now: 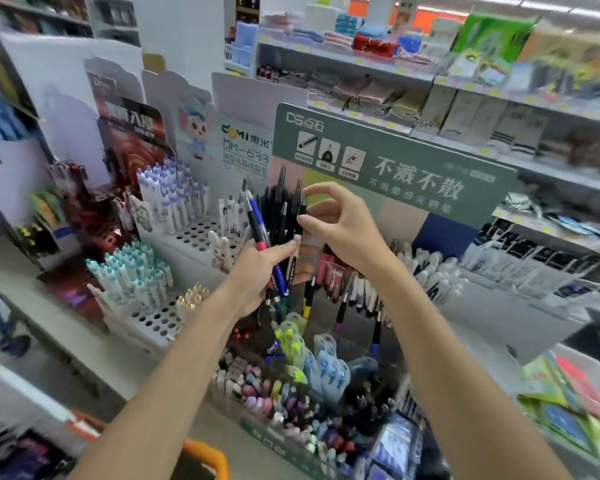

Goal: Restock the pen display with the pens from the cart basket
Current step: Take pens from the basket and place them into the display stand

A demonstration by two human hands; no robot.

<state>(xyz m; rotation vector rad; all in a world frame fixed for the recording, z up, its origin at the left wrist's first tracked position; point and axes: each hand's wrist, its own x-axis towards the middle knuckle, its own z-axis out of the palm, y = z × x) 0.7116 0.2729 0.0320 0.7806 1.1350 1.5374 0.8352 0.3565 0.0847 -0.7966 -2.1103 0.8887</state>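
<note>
Pens [274, 223] were bunched in left hand [262, 271] grip as stock, w/ right hand [340, 226] pinching one black pen [301, 218] out, prob for the display [413, 157].

Green header board [392, 161], centre right: logo "DS点石" at top left; big white "不溅不散" across middle; smaller line beneath too blurred to read.
White card [245, 147], just left of it: "DOMI 東米", under that "DM-633"; fine print below unreadable.
Red-black card [132, 129], further left: large characters ending "入侵".
Pens [284, 216], centre: small white print, illegible.
</note>
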